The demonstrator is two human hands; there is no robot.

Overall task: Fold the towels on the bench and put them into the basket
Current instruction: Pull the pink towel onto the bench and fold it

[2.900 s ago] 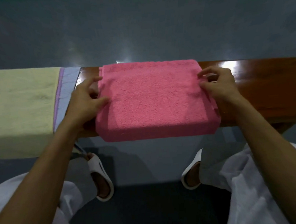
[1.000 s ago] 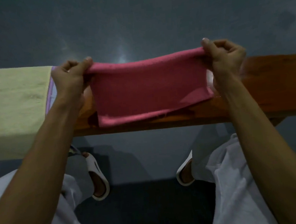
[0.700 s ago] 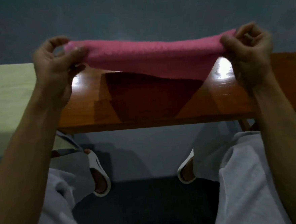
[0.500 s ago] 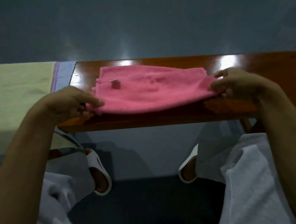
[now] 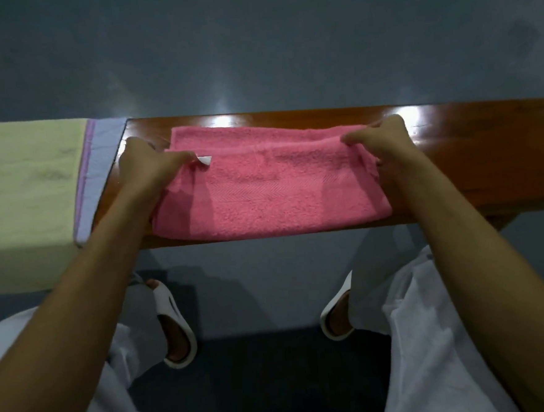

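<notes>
Pink towel (image 5: 279, 189) folded on wooden bench (image 5: 485, 146), left hand (image 5: 146, 169) and right hand (image 5: 385, 146) pinching its upper fold's corners, yellow towel (image 5: 25, 191) alongside

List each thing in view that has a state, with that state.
pink towel: folded over, flat on the bench
left hand: pinching the towel's upper layer at its left end
right hand: pinching the same layer at its right end
yellow towel: spread out, hanging over the bench's front
purple towel: under the yellow towel, only its edge showing

Bare forearms (image 5: 87, 299), loose white trousers (image 5: 418, 340), white slide sandals (image 5: 168, 303).
</notes>
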